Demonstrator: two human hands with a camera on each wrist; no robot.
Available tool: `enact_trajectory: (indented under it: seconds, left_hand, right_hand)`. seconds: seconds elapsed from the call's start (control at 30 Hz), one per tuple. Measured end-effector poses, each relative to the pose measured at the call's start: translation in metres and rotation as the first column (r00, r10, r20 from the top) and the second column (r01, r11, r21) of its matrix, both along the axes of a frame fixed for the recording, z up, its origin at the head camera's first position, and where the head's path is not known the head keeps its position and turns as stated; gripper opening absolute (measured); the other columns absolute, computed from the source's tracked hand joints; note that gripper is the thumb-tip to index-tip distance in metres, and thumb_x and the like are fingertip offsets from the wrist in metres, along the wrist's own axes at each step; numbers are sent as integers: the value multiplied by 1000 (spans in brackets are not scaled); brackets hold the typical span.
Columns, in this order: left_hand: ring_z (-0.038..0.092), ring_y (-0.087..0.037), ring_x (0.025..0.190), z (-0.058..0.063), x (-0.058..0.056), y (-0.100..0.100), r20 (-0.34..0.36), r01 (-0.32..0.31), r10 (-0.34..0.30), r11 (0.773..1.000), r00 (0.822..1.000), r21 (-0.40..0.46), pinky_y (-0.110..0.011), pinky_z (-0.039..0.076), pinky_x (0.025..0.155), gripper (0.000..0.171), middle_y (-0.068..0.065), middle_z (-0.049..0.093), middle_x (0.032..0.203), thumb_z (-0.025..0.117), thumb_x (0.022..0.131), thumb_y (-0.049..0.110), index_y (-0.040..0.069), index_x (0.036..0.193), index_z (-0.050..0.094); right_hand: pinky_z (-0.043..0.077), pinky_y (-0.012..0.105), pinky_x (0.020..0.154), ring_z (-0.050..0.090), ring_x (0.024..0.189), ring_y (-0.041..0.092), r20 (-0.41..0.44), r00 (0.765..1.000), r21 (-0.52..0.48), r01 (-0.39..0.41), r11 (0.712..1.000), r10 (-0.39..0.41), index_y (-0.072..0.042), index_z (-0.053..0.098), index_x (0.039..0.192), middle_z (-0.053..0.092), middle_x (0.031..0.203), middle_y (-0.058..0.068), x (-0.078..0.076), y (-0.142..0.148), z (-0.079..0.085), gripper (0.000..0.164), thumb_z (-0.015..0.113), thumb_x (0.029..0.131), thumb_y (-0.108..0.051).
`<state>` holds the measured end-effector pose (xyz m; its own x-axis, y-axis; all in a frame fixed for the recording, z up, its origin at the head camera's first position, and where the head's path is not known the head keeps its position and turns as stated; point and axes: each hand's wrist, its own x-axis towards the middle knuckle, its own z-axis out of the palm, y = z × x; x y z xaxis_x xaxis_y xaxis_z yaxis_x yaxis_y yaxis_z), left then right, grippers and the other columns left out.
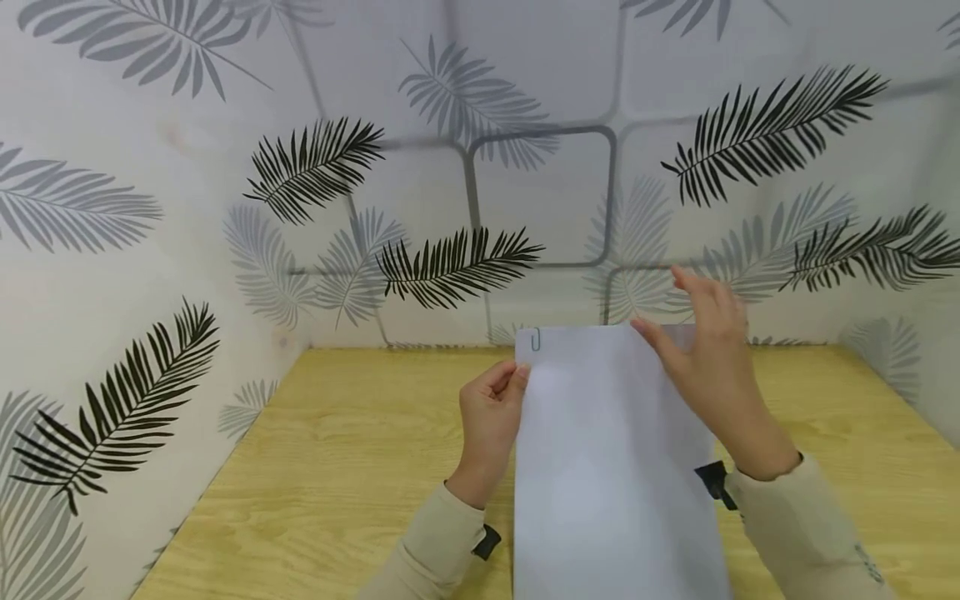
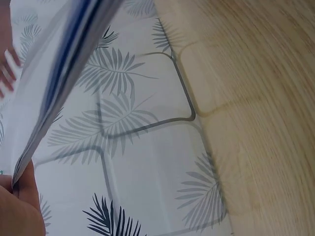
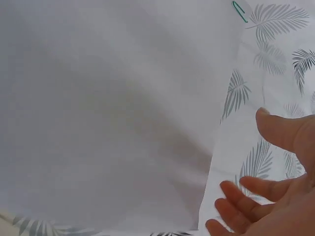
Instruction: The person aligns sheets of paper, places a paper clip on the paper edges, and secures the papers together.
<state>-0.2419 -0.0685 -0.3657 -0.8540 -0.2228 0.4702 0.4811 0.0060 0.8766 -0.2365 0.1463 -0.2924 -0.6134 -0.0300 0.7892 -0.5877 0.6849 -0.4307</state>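
Observation:
White sheets of paper (image 1: pixel 618 467) are held up facing me, a green paper clip (image 1: pixel 536 340) on their upper left corner. My left hand (image 1: pixel 491 412) pinches the left edge just below the clip between thumb and fingers. Seen edge-on in the left wrist view, the sheets (image 2: pixel 54 93) form a thin stack with a blue strip along it. My right hand (image 1: pixel 712 375) is by the upper right corner, thumb and fingers spread apart. In the right wrist view that hand (image 3: pixel 275 196) appears beyond the paper's edge, with nothing between its fingers.
A yellow wood-grain table (image 1: pixel 360 433) lies beneath the paper and both arms. Behind it and at the sides stand white walls (image 1: pixel 540 192) printed with grey and black leaves. Dark straps (image 1: pixel 716 483) show by both sleeve cuffs.

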Motion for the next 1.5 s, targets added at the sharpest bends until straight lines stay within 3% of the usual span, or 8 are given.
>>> enact_trajectory:
  seconds: [0.17,0.33,0.43,0.53,0.7,0.77,1.23,1.5]
  left_hand:
    - [53,-3,59,0,1,-4,-29,-15,15,1000,999,-21,-14,43,53,14,-23,68,81,68,88,0,-11,96,71]
    - [53,-4,59,6,3,-7,-37,-25,24,1000,999,-12,-15,43,53,13,-23,68,80,67,89,1,-11,95,71]
    - [54,-4,60,8,5,-7,-32,-25,25,1000,999,-8,-15,44,54,13,-23,68,81,67,89,1,-10,95,71]
    - [54,-4,60,10,6,-7,-36,-15,15,1000,999,0,-15,44,54,14,-24,67,81,66,89,0,-11,96,71]
    - [56,-6,63,10,8,-8,-27,-5,5,1000,1000,17,-16,45,57,14,-21,66,81,63,92,1,-11,96,69]
    - [56,-6,65,10,8,-8,-13,-7,7,1000,1000,25,-16,46,59,14,-20,65,82,63,92,2,-10,97,68]
    - [56,-9,71,12,9,-8,-8,-27,27,999,1000,23,-17,46,62,19,-19,65,87,58,96,6,-8,106,67]
    - [65,-26,98,14,13,-11,-19,75,-75,997,997,-20,-30,53,81,30,-20,63,112,53,98,2,-3,128,55]
  right_hand:
    - [32,61,93,36,117,50,320,947,-50,31,998,-13,11,26,144,38,131,34,12,35,-18,78,71,90,-23]
    - [47,37,89,48,117,37,589,790,-153,-97,983,170,7,23,147,43,135,31,12,58,-42,75,61,96,-33]
    - [48,20,80,58,109,18,630,722,-257,-155,954,287,4,31,144,56,127,15,15,59,-56,63,55,99,-33]
    - [48,17,79,60,96,2,575,705,-387,-211,897,414,2,41,137,64,112,-4,20,54,-68,49,51,101,-29]
    - [50,20,76,63,92,6,438,721,-516,-287,807,537,-3,51,124,66,102,-10,23,44,-77,28,48,102,-20]
    - [51,22,74,63,90,7,409,734,-515,-305,801,543,-4,51,122,66,101,-9,23,41,-77,24,48,102,-17]
    - [52,24,60,61,76,3,326,896,-314,-198,929,301,6,53,116,61,89,-13,17,26,-74,24,51,101,-11]
    - [44,12,66,55,79,-3,222,962,-287,-90,954,157,9,59,110,64,93,10,16,17,-65,21,57,97,-7]
